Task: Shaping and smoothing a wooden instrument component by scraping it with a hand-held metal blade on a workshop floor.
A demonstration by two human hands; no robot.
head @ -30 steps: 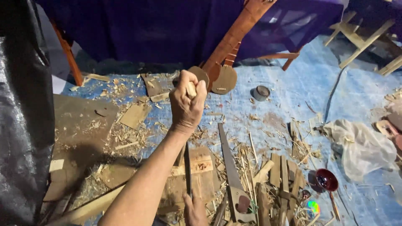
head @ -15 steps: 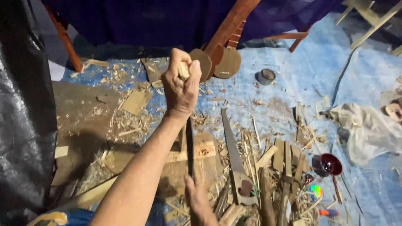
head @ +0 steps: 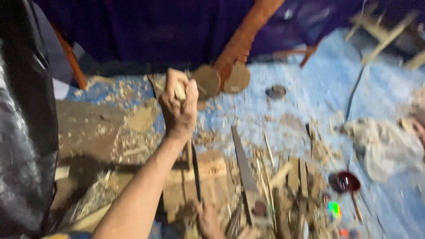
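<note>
Wooden handle (head: 179, 91): pale stub, gripped in a raised fist, its head hidden behind the fingers; blur hides the detail.
Left hand (head: 179, 108): lifted above the floor at mid-frame, forearm running down to the lower left; fingers curled tight around the handle, thumb side facing the camera.
Right hand (head: 208, 220): low at the bottom edge, only part of it showing; it touches the lower end of a thin dark blade, but whether its fingers close on it cannot be told.
Thin dark blade (head: 196, 175): stands roughly upright over a wood block, directly below the raised fist.
Wood block (head: 208, 177): pale, flat, lying on the floor under the blade, shavings around it.
Hand saw (head: 242, 166): lies just right of the block, blade pointing away, handle near the bottom edge.
Round wooden discs (head: 221, 80): two, side by side, just right of the raised fist, in front of a reddish wooden post.
Blue sheet (head: 318, 79): covers the floor, strewn with chips and wood strips.
Dark red bowl (head: 347, 181): right of the wood strips.
Pale cloth (head: 385, 146): crumpled, far right.
Black plastic (head: 22, 132): fills the left edge.
</note>
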